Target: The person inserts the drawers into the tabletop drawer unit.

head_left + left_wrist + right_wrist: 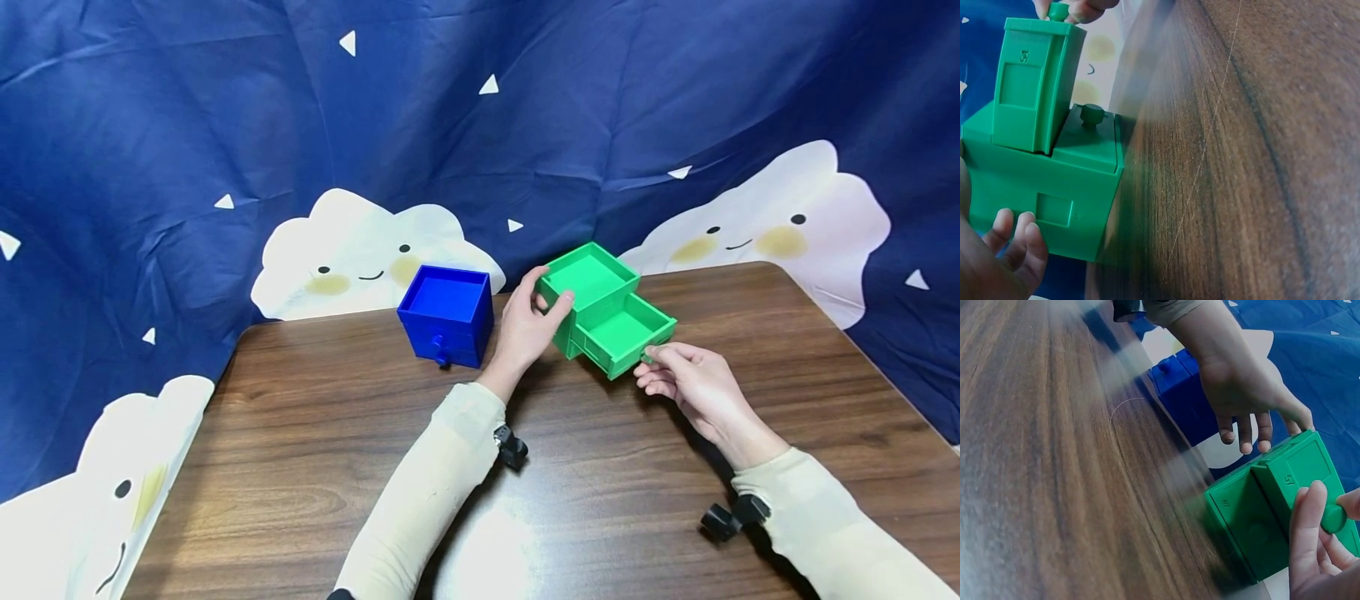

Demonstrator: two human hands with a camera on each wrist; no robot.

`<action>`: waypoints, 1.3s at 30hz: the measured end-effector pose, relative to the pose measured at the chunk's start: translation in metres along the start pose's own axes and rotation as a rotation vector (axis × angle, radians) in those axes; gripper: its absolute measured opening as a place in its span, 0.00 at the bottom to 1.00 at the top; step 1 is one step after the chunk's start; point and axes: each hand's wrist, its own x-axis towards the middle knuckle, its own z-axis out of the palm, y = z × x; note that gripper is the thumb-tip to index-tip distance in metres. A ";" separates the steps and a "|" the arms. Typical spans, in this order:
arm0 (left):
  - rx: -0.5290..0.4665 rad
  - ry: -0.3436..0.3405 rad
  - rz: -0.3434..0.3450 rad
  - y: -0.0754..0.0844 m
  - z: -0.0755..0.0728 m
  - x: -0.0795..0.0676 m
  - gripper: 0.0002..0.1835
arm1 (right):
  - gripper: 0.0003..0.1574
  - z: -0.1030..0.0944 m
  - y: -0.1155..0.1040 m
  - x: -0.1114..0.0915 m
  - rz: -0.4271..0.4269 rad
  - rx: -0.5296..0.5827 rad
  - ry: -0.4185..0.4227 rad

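Right of the table's middle stands a green two-drawer cabinet with a shallow tray top. Its upper drawer is pulled out and shows a bare inside; below it, the lower drawer sits flush in the body. My left hand holds the cabinet at its left side, thumb at the upper front edge and fingertips near the plain side wall in the left wrist view. At the drawer's front, my right hand pinches the round green knob between thumb and fingers.
A blue two-drawer cabinet stands left of my left hand, its drawers pushed in and knobs facing front. Both rest on a brown wooden table. A dark blue cloth with clouds hangs behind the table.
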 end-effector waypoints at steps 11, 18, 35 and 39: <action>0.004 0.003 -0.003 -0.001 -0.001 0.001 0.32 | 0.15 0.001 0.000 0.002 -0.005 0.015 0.007; 0.001 0.001 -0.005 -0.001 -0.002 0.000 0.32 | 0.14 0.003 -0.001 0.004 -0.002 -0.004 -0.002; -0.021 -0.011 -0.010 -0.001 -0.001 0.000 0.32 | 0.12 0.007 0.001 0.019 0.030 -0.067 -0.021; -0.022 -0.011 -0.007 -0.003 0.000 0.000 0.32 | 0.12 0.007 0.001 0.023 0.037 -0.062 -0.023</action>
